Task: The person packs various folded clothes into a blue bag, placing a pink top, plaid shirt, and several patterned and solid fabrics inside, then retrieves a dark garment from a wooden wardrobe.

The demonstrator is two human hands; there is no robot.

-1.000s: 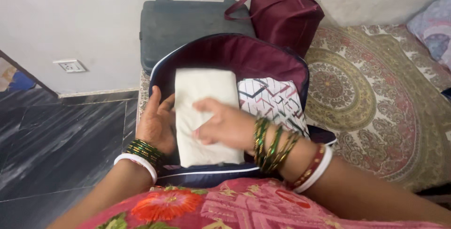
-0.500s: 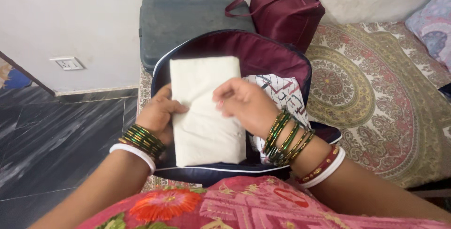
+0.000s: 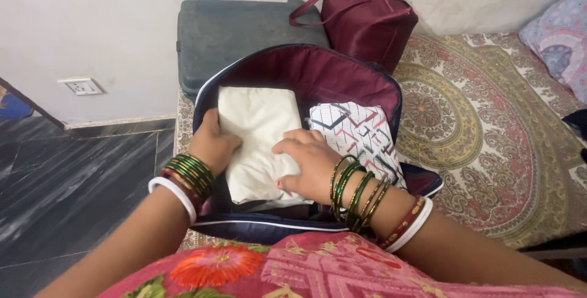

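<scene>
Dark marble floor (image 3: 73, 182) lying at far left, with white wall socket (image 3: 77, 86) sitting on pale wall (image 3: 92, 17) above it. Grey hard case (image 3: 238, 29) standing against that wall, just behind open suitcase (image 3: 244, 228) with navy shell and maroon lining. Left hand (image 3: 214, 145), wrist ringed with green and white bangles, pressing against left edge of folded white cloth (image 3: 260, 133), fingers tucked down between cloth and suitcase wall, gripping that side. Folded white cloth lying flat inside left half of suitcase, far edge near maroon lining. Right hand (image 3: 309, 163), also stacked with green, red and white bangles, lying palm down on lower right part of same cloth, fingers spread and flat, pressing rather than clenching. Folded patterned garment (image 3: 358, 136), white with dark and red lines, lying just beside white cloth in right half of suitcase, touching or nearly touching it along the inner edge. Maroon handbag (image 3: 367, 11) leaning against wall behind suitcase, strap looping to the left over grey case. Printed bedspread (image 3: 489, 127) with round ornamental pattern in ochre and red spreading to the right, carrying suitcase on its left end. Floral pillow (image 3: 559, 41) lying at far right corner. Pink embroidered clothing (image 3: 275, 270) with orange flower filling bottom edge, nearest to camera.
</scene>
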